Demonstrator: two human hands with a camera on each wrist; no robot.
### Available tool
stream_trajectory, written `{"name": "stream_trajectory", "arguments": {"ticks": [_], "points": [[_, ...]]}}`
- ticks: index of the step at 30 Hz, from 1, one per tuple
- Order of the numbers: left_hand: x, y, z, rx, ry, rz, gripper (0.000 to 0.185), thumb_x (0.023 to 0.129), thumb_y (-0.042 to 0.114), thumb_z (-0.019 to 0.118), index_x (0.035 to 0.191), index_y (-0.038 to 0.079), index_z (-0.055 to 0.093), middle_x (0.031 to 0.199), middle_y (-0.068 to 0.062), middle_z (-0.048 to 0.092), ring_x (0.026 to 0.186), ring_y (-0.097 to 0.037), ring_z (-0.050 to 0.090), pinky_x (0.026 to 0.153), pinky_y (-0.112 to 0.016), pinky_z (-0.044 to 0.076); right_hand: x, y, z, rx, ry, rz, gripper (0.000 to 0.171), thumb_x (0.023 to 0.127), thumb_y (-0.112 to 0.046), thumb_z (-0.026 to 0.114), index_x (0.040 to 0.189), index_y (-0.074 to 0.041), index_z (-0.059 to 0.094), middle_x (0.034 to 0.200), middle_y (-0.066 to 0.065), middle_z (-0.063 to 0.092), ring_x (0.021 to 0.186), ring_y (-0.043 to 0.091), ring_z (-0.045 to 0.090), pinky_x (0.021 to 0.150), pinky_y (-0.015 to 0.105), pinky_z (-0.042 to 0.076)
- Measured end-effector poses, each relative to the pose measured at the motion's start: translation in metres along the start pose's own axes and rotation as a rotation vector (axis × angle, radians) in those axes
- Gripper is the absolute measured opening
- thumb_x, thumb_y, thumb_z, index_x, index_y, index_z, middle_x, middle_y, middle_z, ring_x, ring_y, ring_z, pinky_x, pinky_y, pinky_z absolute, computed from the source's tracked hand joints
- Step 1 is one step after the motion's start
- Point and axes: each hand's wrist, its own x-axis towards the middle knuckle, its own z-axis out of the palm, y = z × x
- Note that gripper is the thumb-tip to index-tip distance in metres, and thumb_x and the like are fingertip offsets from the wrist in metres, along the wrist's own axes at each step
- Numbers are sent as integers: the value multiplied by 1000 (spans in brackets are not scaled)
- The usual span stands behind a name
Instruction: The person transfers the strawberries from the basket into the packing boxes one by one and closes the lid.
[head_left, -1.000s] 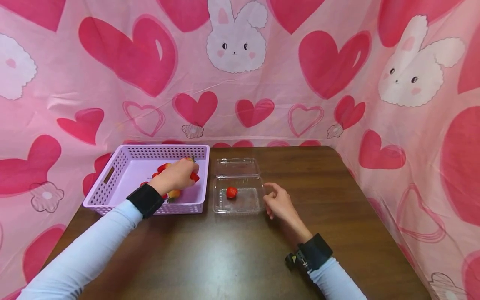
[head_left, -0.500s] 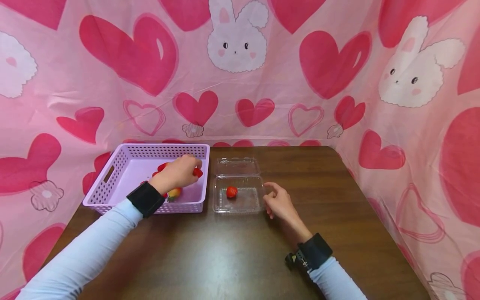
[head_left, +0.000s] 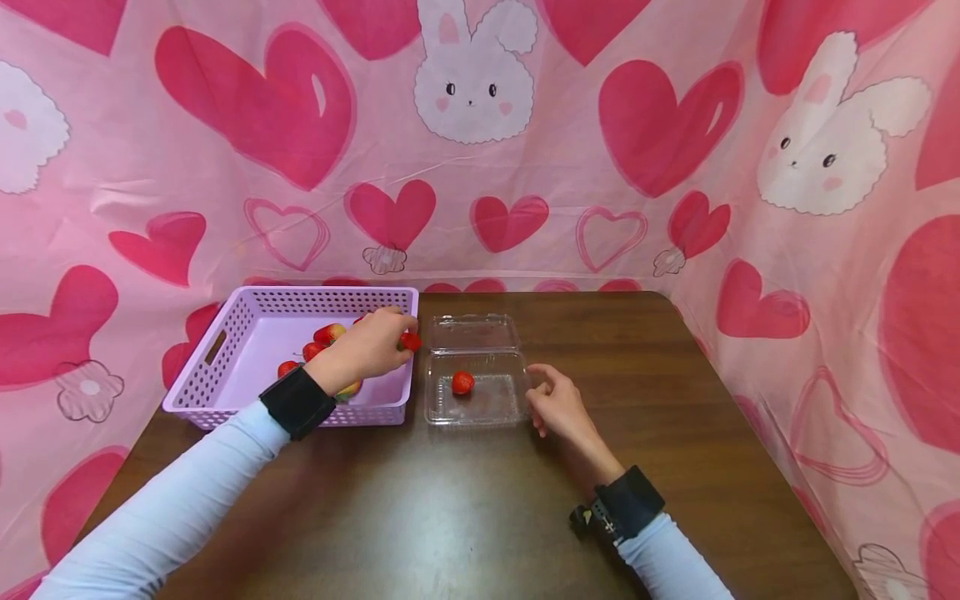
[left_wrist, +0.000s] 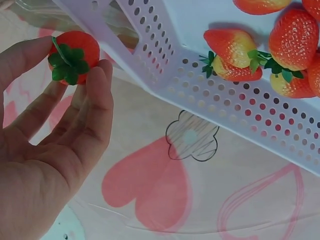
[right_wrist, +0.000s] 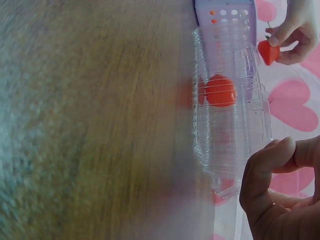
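My left hand [head_left: 369, 346] pinches a red strawberry [head_left: 410, 342] above the right rim of the lilac basket [head_left: 262, 333]. In the left wrist view, thumb and fingertips hold this strawberry [left_wrist: 87, 45] with its green leaves facing the camera. A clear plastic clamshell [head_left: 495, 402] lies with its lid folded back on the table, to the basket's right. One strawberry [head_left: 462, 382] sits inside it, towards the left. My right hand [head_left: 558, 404] holds the clamshell's right edge, its fingers curled in the right wrist view.
Several red and yellow strawberries [left_wrist: 292, 40] lie in the basket, partly hidden by my left arm in the head view. The basket's perforated wall rises close beside the clamshell. A pink heart-patterned curtain [head_left: 465, 225] hangs behind and beside the brown table [head_left: 450, 517].
My left hand has moved right with the strawberry, from over the basket's inside to above its right rim. My right hand and the clamshell have stayed in place.
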Motion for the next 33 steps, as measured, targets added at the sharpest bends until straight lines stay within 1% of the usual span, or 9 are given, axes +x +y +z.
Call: {"name": "stream_trajectory", "arguments": {"ticks": [4, 7, 9, 12, 16, 23, 30, 33], "points": [[1, 5, 1, -2, -17, -11, 28, 85, 7, 81, 111, 0, 74, 94, -13, 65, 86, -30, 65, 74, -42, 59, 0, -1, 0, 7, 5, -3, 50, 93, -1, 60, 142, -4, 57, 65, 8, 58, 43, 18, 52, 40, 30, 47], [1, 10, 3, -13, -32, -18, 34, 86, 8, 82, 117, -1, 73, 100, -15, 68, 88, -32, 68, 78, -43, 61, 0, 0, 0, 10, 5, -3, 50, 93, -1, 60, 142, -4, 57, 66, 9, 59, 44, 18, 53, 40, 31, 47], [0, 13, 3, -16, -39, -11, 35, 87, 8, 82, 119, -2, 72, 102, -17, 68, 89, -32, 69, 80, -44, 61, 0, 0, 0, 9, 3, 0, 49, 94, -1, 61, 142, -4, 57, 66, 9, 58, 44, 18, 53, 40, 31, 48], [1, 17, 5, -9, -39, 7, 35, 87, 9, 82, 119, -2, 72, 103, -17, 68, 87, -30, 69, 80, -44, 62, -1, 0, -1, 14, -3, 4, 48, 94, -1, 61, 142, -4, 57, 66, 8, 58, 45, 18, 53, 41, 31, 48], [1, 20, 8, -8, -34, 33, 36, 87, 10, 84, 119, -2, 72, 103, -15, 68, 87, -27, 68, 78, -40, 62, -2, -1, -1, 6, -8, -7, 48, 93, 0, 60, 141, -3, 57, 64, 8, 58, 43, 18, 52, 40, 31, 47], [1, 25, 15, -1, -28, 103, 33, 85, 9, 84, 114, -3, 73, 98, -14, 66, 86, -27, 66, 78, -40, 60, -2, -3, -2, 1, -1, 1, 49, 93, -1, 60, 141, -3, 58, 64, 8, 58, 43, 18, 52, 40, 30, 47], [-3, 32, 23, -44, -79, 88, 37, 87, 12, 86, 119, 0, 73, 104, -14, 67, 89, -25, 67, 83, -38, 61, -2, -2, -1, -9, -6, -3, 48, 94, -1, 60, 142, -3, 57, 65, 9, 58, 43, 18, 52, 40, 31, 48], [-3, 35, 26, -60, -87, 94, 37, 86, 12, 87, 119, 0, 73, 106, -14, 67, 90, -25, 68, 84, -37, 61, -3, -2, -1, -5, -3, -3, 48, 94, -1, 61, 142, -3, 57, 65, 8, 58, 43, 18, 52, 40, 31, 48]]}}
